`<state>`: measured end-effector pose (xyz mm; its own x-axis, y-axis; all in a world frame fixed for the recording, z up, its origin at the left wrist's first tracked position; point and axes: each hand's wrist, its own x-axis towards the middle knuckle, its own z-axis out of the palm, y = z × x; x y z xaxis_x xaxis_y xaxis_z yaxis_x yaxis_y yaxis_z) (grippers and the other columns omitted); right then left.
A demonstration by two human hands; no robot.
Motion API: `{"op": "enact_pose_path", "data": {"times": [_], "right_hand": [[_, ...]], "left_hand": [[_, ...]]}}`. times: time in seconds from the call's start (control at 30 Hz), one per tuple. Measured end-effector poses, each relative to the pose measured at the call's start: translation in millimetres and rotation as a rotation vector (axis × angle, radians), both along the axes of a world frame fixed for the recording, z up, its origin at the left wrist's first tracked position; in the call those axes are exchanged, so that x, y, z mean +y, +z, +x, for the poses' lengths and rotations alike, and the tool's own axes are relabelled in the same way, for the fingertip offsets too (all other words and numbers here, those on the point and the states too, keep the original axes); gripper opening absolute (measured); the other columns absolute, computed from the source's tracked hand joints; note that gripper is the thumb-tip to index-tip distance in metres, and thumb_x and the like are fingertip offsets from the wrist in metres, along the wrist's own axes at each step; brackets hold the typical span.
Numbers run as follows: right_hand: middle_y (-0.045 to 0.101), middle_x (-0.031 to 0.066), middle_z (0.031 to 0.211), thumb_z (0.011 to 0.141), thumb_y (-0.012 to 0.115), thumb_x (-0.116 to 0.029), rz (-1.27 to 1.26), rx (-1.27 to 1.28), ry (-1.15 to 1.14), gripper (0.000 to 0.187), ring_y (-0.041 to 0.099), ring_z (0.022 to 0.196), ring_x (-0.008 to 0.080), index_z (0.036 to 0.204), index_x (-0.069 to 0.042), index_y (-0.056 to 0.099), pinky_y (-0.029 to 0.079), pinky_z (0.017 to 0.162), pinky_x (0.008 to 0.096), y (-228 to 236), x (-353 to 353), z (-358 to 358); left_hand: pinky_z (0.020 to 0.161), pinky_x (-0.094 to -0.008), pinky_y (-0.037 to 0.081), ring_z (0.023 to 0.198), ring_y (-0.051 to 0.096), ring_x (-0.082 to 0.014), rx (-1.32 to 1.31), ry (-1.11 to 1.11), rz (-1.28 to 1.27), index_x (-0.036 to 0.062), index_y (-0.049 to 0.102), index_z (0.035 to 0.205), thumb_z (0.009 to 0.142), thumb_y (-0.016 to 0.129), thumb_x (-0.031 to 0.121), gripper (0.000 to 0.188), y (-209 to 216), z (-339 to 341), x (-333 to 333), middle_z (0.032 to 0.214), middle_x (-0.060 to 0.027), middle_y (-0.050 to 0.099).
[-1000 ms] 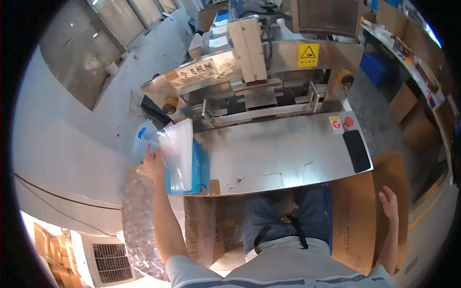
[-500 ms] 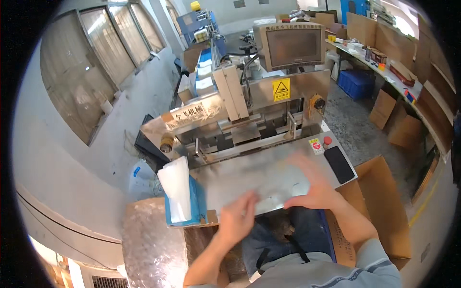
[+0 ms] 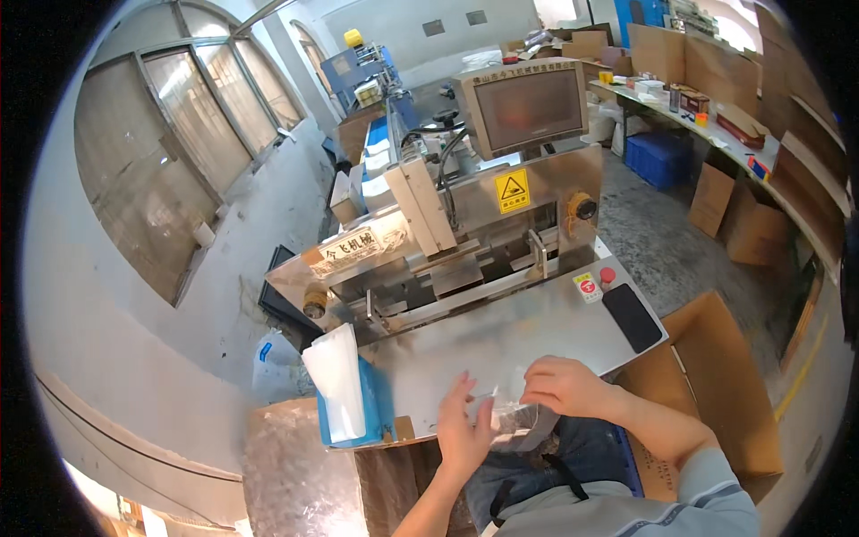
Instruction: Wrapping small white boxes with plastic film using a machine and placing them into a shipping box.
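We observe a steel worktable [image 3: 528,336] fronting a packing machine [image 3: 447,224] with a screen [image 3: 528,107]; cardboard boxes [image 3: 743,215] line the workshop. Left hand [image 3: 463,430] and right hand [image 3: 564,387] both pinch a clear plastic bag [image 3: 514,413] at the table's near edge. A blue box [image 3: 371,403] of stacked bags [image 3: 338,380] stands left. The bag's contents are indistinct.

Both hands, left hand [image 3: 463,434] and right hand [image 3: 562,387], are gripping a clear plastic bag [image 3: 510,413] at the near edge of the steel machine table [image 3: 501,345], beside a blue box [image 3: 376,403] holding upright white bags [image 3: 338,380].
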<state>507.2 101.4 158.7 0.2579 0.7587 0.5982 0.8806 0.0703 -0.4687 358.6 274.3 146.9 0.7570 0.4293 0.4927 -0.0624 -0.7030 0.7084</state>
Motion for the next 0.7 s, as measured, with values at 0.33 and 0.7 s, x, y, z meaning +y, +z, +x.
{"op": "enact_pose_path", "data": {"times": [0.33, 0.7], "right_hand": [[0.068, 0.0081, 0.084, 0.085, 0.069, -0.025, -0.304, -0.082, 0.086, 0.017, 0.064, 0.088, 0.0306, 0.083, -0.008, 0.067, 0.048, 0.088, 0.0467, -31, -8, 18], [0.07, 0.0103, 0.088, 0.087, 0.07, -0.031, -0.426, 0.104, 0.153, 0.027, 0.061, 0.103, 0.0314, 0.084, -0.004, 0.073, 0.044, 0.099, 0.0447, -14, 7, 83]], "left_hand": [[0.072, -0.043, 0.054, 0.075, 0.067, -0.0377, 0.557, -0.556, 0.219, 0.0091, 0.069, 0.114, 0.091, 0.067, 0.019, 0.025, 8, 23, 28, 0.093, -0.0146, 0.072], [0.091, -0.0447, 0.049, 0.106, 0.06, -0.0394, 0.377, -0.509, 0.339, -0.0014, 0.065, 0.093, 0.091, 0.065, 0.012, 0.013, 34, 47, 77, 0.118, -0.018, 0.067]]}}
